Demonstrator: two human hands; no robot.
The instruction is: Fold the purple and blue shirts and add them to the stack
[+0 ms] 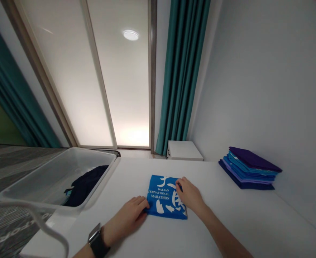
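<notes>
A folded blue shirt [165, 206] with white lettering and white shapes lies in a flat square on the white table. My left hand [134, 211], with a dark watch on its wrist, rests at the shirt's left edge, its fingers closed and the tips at the fabric. On the opposite side, my right hand [188, 192] pinches the shirt near its upper right edge, thumb and fingers bent together. The undersides of both hands are hidden.
A stack of folded clothes [249, 170], purple and blue, stands at the right by the wall. Left of the table is a translucent bin [39, 179] holding dark clothing [89, 182]. A white cabinet [185, 150] stands beyond the table's far edge. A pale curved tube [46, 227] crosses the lower left.
</notes>
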